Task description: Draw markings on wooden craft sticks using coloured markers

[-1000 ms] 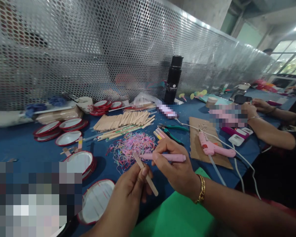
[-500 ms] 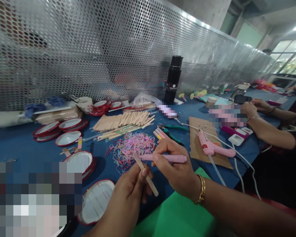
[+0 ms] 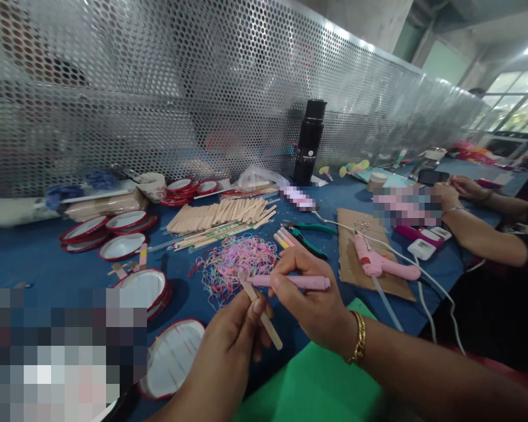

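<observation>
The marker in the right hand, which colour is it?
The marker is pink; best in head view.

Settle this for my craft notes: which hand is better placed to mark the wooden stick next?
Probably the right hand: it holds the pink marker, pointed at the upper end of the wooden stick. The left hand is occupied gripping that stick.

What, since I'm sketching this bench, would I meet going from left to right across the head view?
Whitish roll, cup, held wooden stick, black bottle, pink glue gun, other person's hands.
</observation>
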Tool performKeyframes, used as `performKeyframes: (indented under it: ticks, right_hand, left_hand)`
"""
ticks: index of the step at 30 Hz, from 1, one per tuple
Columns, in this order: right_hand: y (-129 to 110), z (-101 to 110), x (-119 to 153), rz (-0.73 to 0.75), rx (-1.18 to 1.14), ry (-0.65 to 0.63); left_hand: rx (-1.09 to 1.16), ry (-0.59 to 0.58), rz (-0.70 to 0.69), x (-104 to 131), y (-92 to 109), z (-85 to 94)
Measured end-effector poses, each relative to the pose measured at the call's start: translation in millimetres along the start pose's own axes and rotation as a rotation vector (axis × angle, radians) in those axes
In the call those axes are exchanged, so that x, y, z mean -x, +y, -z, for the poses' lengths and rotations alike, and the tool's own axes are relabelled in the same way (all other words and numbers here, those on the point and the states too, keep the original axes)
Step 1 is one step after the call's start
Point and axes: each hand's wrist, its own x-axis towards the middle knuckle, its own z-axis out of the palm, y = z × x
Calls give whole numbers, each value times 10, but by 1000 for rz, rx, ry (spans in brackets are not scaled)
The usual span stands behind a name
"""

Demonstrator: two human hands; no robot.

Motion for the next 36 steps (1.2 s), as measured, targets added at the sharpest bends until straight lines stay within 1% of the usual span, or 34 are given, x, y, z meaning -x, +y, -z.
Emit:
performKeyframes:
  ticks: [4,9,13,18,23,27,32,36]
  right_hand:
    - [10,7,-11,-16,19,41]
    - [10,-2,-9,8,-20,7]
    - [4,-3,1,-15,25,52]
    - [6,-10,1,13,-14,15]
    - [1,-9,-1,-12,12,54]
    - [8,-5,3,-1,-16,6]
    - [14,0,-6,-8,25,52]
    - [-2,-4,-7,6,-12,21]
  left_hand:
    - [-8,8,8,3,-1,1]
    - [18,6,-9,-3,32,-1]
    - [18,19,12,-5,25,-5]
    - [34,17,-2,10,-4,2]
    - [37,14,6,12,-8,8]
    - [38,17,-7,-13,6,1]
    - [28,26,11,-18,18,-5]
    - [49,16,-8,-13,12,-6]
